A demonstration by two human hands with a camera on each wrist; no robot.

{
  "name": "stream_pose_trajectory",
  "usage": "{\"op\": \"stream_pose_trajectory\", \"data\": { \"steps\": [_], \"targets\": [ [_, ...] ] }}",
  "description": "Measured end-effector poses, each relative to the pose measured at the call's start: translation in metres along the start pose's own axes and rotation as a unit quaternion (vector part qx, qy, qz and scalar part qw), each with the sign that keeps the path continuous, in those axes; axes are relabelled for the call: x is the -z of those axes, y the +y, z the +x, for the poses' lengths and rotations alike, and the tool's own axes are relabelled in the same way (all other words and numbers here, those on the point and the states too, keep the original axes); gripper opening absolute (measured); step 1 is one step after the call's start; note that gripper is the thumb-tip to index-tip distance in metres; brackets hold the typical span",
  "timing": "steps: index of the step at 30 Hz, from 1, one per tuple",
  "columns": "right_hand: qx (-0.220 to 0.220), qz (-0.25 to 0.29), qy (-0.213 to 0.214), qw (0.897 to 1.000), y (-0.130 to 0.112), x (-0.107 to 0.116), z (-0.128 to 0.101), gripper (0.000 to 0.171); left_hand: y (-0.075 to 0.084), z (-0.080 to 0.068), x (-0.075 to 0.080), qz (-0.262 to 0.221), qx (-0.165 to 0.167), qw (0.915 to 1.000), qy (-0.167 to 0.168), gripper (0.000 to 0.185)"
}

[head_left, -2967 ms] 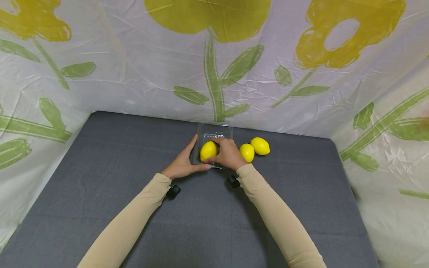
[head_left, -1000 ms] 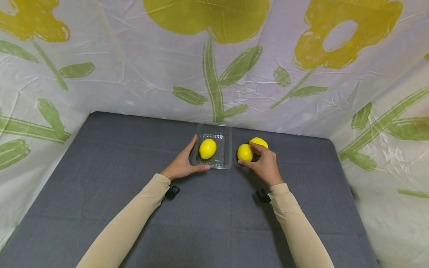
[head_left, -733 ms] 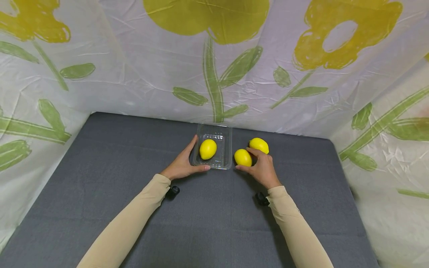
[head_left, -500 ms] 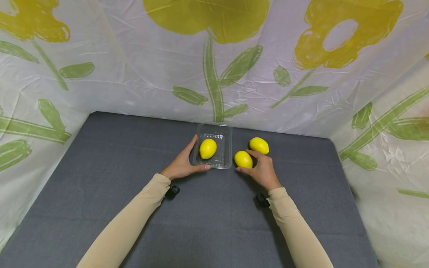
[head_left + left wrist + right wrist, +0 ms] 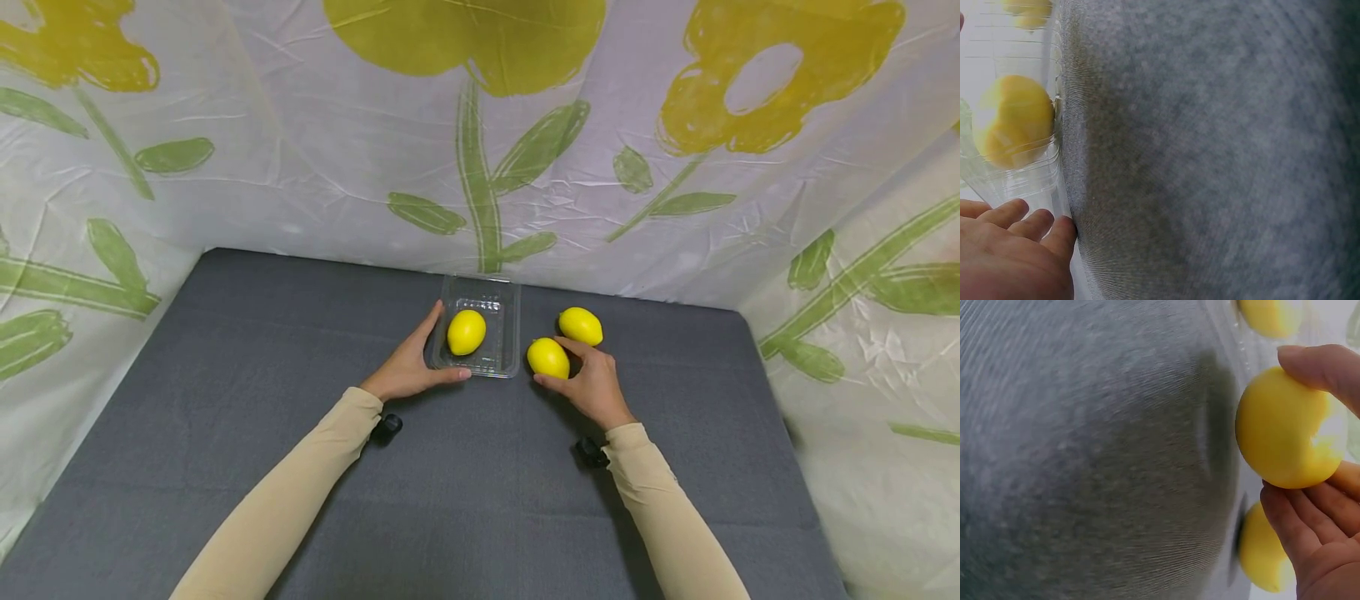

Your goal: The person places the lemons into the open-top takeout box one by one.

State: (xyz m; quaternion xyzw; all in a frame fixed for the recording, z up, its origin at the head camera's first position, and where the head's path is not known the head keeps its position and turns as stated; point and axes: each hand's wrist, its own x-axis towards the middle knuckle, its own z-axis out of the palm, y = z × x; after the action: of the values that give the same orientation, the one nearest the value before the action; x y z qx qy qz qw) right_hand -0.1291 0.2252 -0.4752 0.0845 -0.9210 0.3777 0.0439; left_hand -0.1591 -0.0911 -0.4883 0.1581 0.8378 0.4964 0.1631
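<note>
My right hand (image 5: 592,385) grips a lemon (image 5: 548,357), thumb and fingers curled round it; in the wrist view the thumb sits on top and the fingers (image 5: 1297,519) cradle it from below. This lemon sits at 3 o'clock of the tray (image 5: 512,333), just beside its right wall; whether it rests on the cloth (image 5: 465,483) or is lifted clear I cannot tell. My left hand (image 5: 408,367) lies flat against the tray's left wall at 9 o'clock, fingers straight, thumb along the near rim, holding nothing. A second lemon (image 5: 467,332) lies inside the tray, left of centre. A third lemon (image 5: 581,326) lies on the cloth at 1 o'clock of the held one, near but apart. Judgement: the lemon looks firm, moderately weighty, with a smooth, slightly slippery rind and a tendency to roll; best held round its widest middle, as now. The tray looks thin, light and flexible, liable to slide unless braced.
</note>
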Motion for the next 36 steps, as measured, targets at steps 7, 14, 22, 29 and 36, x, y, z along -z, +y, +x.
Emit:
{"op": "stream_pose_trajectory", "data": {
  "steps": [7,14,22,29,36],
  "targets": [
    [0.021,0.059,0.017,0.998,-0.015,0.008,0.006,0.070,-0.001,0.001,0.000,-0.002,-0.003,1.0000,0.001,0.123],
    [0.038,0.092,-0.002,0.995,-0.039,0.008,0.014,0.072,-0.002,0.002,0.000,0.001,0.008,1.0000,-0.001,0.123],
    [0.088,0.066,-0.042,0.993,-0.058,-0.011,0.028,0.068,-0.003,0.002,0.000,-0.009,0.012,0.9999,-0.005,0.124],
    [0.100,0.041,-0.088,0.990,-0.064,-0.027,0.038,0.066,-0.004,0.002,-0.001,-0.014,0.007,0.9999,-0.004,0.123],
    [0.095,0.012,-0.111,0.989,-0.070,-0.032,0.043,0.066,-0.004,0.001,0.000,-0.024,0.005,0.9997,0.000,0.122]
  ]
}}
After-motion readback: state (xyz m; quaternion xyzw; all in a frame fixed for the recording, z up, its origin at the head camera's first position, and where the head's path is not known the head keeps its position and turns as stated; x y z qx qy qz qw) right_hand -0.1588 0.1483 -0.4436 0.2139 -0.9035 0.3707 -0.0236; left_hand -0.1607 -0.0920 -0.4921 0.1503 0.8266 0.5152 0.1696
